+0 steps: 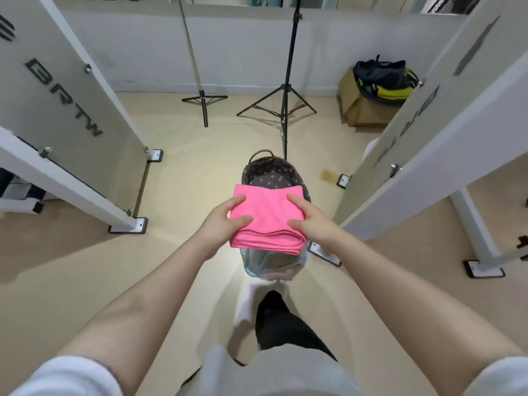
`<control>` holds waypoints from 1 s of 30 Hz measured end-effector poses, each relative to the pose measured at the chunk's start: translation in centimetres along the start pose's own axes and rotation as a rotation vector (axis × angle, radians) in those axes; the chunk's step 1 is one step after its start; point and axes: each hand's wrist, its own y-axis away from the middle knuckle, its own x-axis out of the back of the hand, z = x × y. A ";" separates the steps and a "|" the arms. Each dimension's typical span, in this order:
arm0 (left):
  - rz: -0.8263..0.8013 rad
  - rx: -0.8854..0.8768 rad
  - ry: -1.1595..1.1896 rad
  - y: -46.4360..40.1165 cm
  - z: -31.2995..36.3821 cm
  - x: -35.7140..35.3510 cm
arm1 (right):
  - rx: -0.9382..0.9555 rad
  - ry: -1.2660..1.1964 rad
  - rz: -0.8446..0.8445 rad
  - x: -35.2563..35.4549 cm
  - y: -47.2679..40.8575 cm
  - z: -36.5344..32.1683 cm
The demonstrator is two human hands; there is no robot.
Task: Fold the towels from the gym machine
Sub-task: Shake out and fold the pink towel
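A pink towel point(267, 218), folded into a thick rectangle, is held up in the air in front of me. My left hand point(221, 222) grips its left side with the thumb on top. My right hand point(310, 222) grips its right side the same way. Directly beneath the towel stands a dark basket point(270, 174) with a dotted lining and a handle. A pale blue container point(274, 262) shows under the towel's near edge, with something light-coloured inside it.
White gym machine frames point(85, 124) stand left and right point(428, 167), bolted to the beige floor. Two tripod stands point(284, 107) rise by the back wall. A cardboard box point(363, 101) with a dark bag sits at back right. My legs are below.
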 end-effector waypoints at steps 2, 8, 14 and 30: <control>0.026 0.026 0.037 -3.5 1.2 -0.1 | -0.008 0.001 0.006 1.7 -3.2 -0.3; 0.000 0.080 -0.041 -13.2 2.3 -1.3 | -0.115 -0.090 0.050 3.4 -10.8 1.7; -0.132 0.152 -0.242 -23.7 -1.7 -2.9 | -0.317 -0.254 0.089 2.7 -16.7 7.7; -0.490 -0.075 -1.051 -39.6 -11.4 -5.6 | -0.598 -0.065 0.129 -6.8 -28.4 16.5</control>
